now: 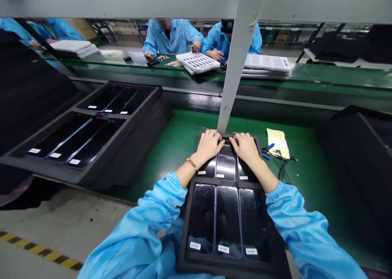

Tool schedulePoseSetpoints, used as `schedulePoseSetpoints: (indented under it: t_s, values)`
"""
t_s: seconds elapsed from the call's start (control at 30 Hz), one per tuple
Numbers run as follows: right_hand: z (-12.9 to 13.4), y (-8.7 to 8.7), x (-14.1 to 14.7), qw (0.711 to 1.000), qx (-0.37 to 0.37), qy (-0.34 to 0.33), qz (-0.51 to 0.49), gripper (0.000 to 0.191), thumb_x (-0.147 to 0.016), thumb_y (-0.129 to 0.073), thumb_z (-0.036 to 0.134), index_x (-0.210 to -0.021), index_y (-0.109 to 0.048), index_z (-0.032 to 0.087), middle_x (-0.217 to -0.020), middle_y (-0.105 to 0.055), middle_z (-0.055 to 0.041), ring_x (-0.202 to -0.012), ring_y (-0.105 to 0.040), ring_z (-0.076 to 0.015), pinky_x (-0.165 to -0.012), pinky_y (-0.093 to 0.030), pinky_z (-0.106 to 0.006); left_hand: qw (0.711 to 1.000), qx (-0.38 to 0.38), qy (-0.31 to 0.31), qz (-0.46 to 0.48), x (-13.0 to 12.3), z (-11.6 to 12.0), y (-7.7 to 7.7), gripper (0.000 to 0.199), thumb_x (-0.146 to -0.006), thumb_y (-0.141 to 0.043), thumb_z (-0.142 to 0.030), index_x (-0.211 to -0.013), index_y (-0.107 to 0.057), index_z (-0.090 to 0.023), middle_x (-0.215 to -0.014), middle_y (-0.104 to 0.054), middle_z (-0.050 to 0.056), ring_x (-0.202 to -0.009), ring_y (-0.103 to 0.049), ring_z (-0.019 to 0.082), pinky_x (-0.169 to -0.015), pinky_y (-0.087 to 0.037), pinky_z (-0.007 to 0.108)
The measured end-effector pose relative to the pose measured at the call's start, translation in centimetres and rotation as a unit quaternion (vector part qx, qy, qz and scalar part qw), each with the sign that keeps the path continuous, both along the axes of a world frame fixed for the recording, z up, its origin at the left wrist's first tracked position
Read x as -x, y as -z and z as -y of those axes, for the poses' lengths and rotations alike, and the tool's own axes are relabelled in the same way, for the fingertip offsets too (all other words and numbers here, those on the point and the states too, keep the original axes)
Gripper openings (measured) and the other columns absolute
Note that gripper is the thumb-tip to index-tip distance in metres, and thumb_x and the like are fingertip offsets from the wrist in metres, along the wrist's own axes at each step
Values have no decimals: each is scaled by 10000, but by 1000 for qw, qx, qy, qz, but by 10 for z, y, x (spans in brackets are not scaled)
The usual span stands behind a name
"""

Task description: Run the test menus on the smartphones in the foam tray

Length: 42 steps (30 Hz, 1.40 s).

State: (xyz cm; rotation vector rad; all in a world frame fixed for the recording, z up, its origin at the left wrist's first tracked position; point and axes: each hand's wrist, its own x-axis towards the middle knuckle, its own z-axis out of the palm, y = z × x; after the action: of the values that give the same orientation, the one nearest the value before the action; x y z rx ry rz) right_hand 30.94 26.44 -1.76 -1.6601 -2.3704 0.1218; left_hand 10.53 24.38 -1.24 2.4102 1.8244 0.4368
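Note:
A black foam tray (232, 266) lies before me, its near end jutting past the bench's front edge. Two rows of dark phone screens (227, 220) fill it, three to a row, each with a small white label at its lower end. My left hand (210, 145) rests on the tray's far left end, fingers bent over the rim and thumb turned inward. Mirroring it on the far right is my right hand (246, 148), also curled at the rim. Both hands partly cover the far row of screens, and their fingertips are mostly hidden.
At left, a stack of black trays (143, 120) holds more screens. Right of my tray lie yellow paper (278, 142), a blue pen and a black cable (283, 171). A grey post (231, 79) rises just beyond. Co-workers (171, 36) handle white trays (199, 63) across the line.

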Motion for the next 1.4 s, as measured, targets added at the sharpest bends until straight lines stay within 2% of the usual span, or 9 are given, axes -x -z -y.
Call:
schedulePoseSetpoints:
  t_s: [0.1,0.2,0.37,0.6,0.87,1.0,1.17,1.3,1.4]
  values:
    - [-4,-13,1,999,28,-16,22,413,-1126,-456,491,-1126,-697,156,-1107,-726,-113,-1081,-671,-250,-1009,-523,-451,1000,16,17,5,-2,-7,-7,331,-1124,-481,-479,-1130,-685,-218,-1223,-687,109,-1234,-587,269,-1082,-447,408]
    - [-4,-24,4,996,66,-25,52,361,-1055,-655,483,-1237,-697,174,-1233,-720,-86,-1090,-705,-216,-989,-597,-452,998,42,35,8,-4,-12,-15,329,-1129,-459,-453,-1068,-660,-199,-1149,-713,111,-1163,-638,248,-1046,-461,356]
    - [-12,-32,9,992,101,-9,77,402,-1040,-691,452,-1328,-675,173,-1326,-699,-104,-1163,-704,-242,-1008,-611,-481,995,92,36,-13,-1,-30,-25,416,-1137,-327,-477,-1048,-635,-212,-1013,-764,104,-976,-722,261,-824,-475,325]
    - [-28,-38,5,992,112,-8,58,416,-1039,-693,449,-1349,-664,173,-1343,-690,-107,-1167,-702,-244,-1001,-615,-480,986,139,47,-82,-6,-46,-37,610,-1090,-269,-619,-888,-708,-249,-989,-818,115,-1006,-768,344,-767,-450,337]
    - [-29,-39,-6,993,109,-37,8,393,-1045,-679,484,-1268,-706,162,-1267,-733,-97,-1158,-719,-241,-1036,-599,-499,982,145,25,-119,-4,-53,-31,646,-1088,-205,-557,-1206,-766,-257,-1175,-823,156,-1176,-742,396,-844,-494,368]
    - [-26,-36,0,992,115,-42,-11,399,-1054,-658,508,-1239,-720,160,-1230,-749,-93,-1159,-725,-244,-1058,-587,-517,980,145,18,-131,-3,-56,-31,677,-1076,-175,-560,-1051,-766,-232,-1145,-818,179,-1178,-737,416,-874,-498,388]
    - [-33,-38,5,987,146,-58,-26,402,-1040,-688,467,-1308,-686,167,-1304,-713,-102,-1161,-711,-242,-1019,-607,-489,978,161,9,-135,-6,-64,-32,660,-1047,-217,-588,-851,-741,-238,-1045,-818,182,-1092,-761,414,-833,-521,386]
    - [-51,-49,4,981,174,-70,-38,422,-1037,-696,446,-1359,-661,176,-1366,-681,-111,-1189,-695,-251,-1014,-610,-488,977,175,10,-122,-10,-81,-41,638,-1029,-231,-579,-732,-674,-231,-987,-809,190,-1043,-769,411,-818,-527,386]
    - [-65,-60,3,975,205,-75,-42,427,-1035,-700,439,-1370,-655,178,-1377,-674,-112,-1190,-693,-252,-1008,-613,-485,975,197,28,-99,-8,-94,-50,624,-1024,-223,-565,-647,-588,-227,-870,-787,157,-957,-773,362,-820,-532,352]
